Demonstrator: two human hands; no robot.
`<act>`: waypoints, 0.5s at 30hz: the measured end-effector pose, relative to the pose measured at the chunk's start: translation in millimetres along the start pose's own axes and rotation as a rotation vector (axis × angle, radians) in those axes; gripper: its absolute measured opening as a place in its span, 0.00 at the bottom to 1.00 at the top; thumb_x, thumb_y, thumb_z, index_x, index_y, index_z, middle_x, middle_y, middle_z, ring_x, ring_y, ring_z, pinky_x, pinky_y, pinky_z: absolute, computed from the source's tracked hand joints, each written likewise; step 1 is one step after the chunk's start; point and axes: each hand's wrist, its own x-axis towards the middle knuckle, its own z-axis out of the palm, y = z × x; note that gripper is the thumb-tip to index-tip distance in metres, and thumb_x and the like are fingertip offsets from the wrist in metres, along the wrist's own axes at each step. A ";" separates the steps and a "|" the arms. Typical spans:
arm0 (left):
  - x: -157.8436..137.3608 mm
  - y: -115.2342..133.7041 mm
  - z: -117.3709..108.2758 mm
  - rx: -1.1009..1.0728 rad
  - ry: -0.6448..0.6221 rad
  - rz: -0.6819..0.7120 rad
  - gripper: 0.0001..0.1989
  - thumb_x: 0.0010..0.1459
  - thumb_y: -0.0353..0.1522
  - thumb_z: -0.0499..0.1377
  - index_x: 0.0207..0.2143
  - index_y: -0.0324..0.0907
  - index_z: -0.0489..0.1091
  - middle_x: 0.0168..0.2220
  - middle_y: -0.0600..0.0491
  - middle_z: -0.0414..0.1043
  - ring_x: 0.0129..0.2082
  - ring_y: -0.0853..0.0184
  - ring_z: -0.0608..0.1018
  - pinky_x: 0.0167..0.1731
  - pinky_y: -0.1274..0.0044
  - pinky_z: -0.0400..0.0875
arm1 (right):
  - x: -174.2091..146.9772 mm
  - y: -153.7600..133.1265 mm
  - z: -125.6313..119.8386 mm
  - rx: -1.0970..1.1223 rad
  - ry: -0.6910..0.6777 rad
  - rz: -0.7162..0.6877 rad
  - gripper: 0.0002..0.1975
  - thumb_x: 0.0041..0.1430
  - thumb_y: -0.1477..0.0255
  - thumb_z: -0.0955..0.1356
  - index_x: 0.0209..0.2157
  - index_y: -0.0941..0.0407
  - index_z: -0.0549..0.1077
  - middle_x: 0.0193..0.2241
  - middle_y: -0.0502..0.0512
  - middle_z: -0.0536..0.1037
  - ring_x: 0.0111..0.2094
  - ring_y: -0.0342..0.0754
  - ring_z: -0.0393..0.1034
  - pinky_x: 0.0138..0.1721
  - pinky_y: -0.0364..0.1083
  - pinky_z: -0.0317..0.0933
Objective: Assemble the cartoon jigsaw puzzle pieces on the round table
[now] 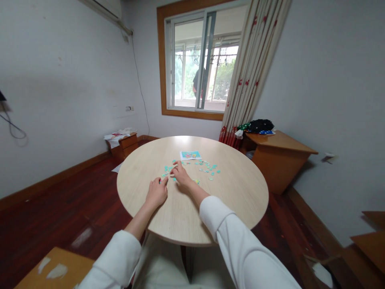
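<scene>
Teal puzzle pieces (166,169) at centre frame lie just above the left hand (158,192) and left of the right hand (181,176), fingers curled, any hold unclear.

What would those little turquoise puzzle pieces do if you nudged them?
The pieces would probably slide rather than roll, since they look flat. They're likely light, being so small beside the right hand. The smooth-looking tabletop may make them slip easily.

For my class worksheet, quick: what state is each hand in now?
Left hand: partly curled beside small, flat teal jigsaw pieces; holding cannot be told.
Right hand: fingers bent, low over the table; holding cannot be told.
</scene>
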 end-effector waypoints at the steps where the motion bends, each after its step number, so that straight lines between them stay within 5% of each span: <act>1: -0.3 0.6 -1.0 0.004 -0.002 -0.005 0.20 0.61 0.29 0.47 0.55 0.40 0.65 0.51 0.39 0.66 0.52 0.55 0.69 0.52 0.66 0.58 | 1.1 2.8 -2.7 -0.057 0.028 0.060 0.21 0.58 0.77 0.54 0.53 0.53 0.58 0.40 0.55 0.76 0.42 0.48 0.69 0.48 0.52 0.60; 5: -0.9 2.5 -3.5 -0.002 -0.003 -0.026 0.16 0.61 0.28 0.47 0.46 0.36 0.69 0.48 0.40 0.68 0.48 0.57 0.71 0.50 0.67 0.60 | 2.8 19.6 -19.1 -0.303 0.068 0.222 0.22 0.58 0.79 0.55 0.54 0.59 0.62 0.53 0.66 0.70 0.56 0.53 0.61 0.60 0.59 0.42; 8: -1.3 3.6 -4.4 -0.007 -0.009 -0.044 0.13 0.60 0.27 0.46 0.41 0.35 0.68 0.43 0.40 0.70 0.45 0.57 0.72 0.50 0.66 0.60 | 3.9 30.4 -28.7 -0.429 0.008 0.252 0.24 0.59 0.77 0.55 0.57 0.60 0.62 0.62 0.65 0.60 0.63 0.53 0.50 0.62 0.60 0.31; 15: -3.9 5.9 -7.3 -0.031 -0.022 -0.047 0.13 0.60 0.27 0.45 0.43 0.37 0.66 0.47 0.40 0.70 0.48 0.58 0.71 0.53 0.63 0.57 | 15.5 40.4 -43.0 -0.586 -0.169 0.287 0.28 0.63 0.74 0.54 0.64 0.62 0.53 0.66 0.62 0.49 0.67 0.54 0.37 0.63 0.62 0.27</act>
